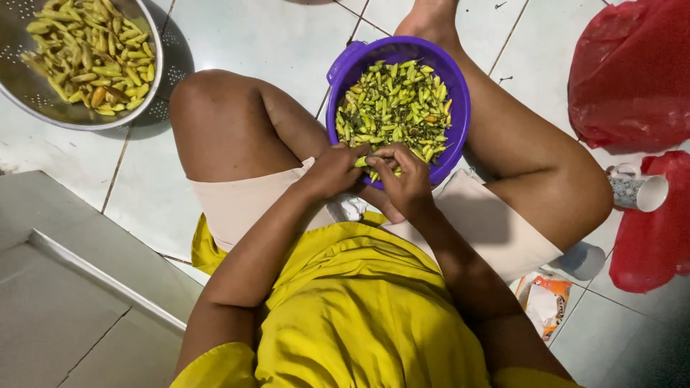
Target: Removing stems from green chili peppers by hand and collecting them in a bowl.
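I sit cross-legged on a tiled floor with a purple plastic bowl [460,108] between my knees, full of small green and yellow chili peppers [394,108]. At the bowl's near rim my left hand [335,169] and my right hand [405,185] meet, both pinching the same green chili [361,161]. My right hand also curls over several more chilies. The fingertips hide most of the pinched chili.
A metal colander [29,90] with more chilies sits on the floor at top left. Red plastic bags [632,72] lie at the right, with a patterned cup [638,192] on its side. An orange snack wrapper [548,302] lies by my right thigh. A grey step [79,287] fills the lower left.
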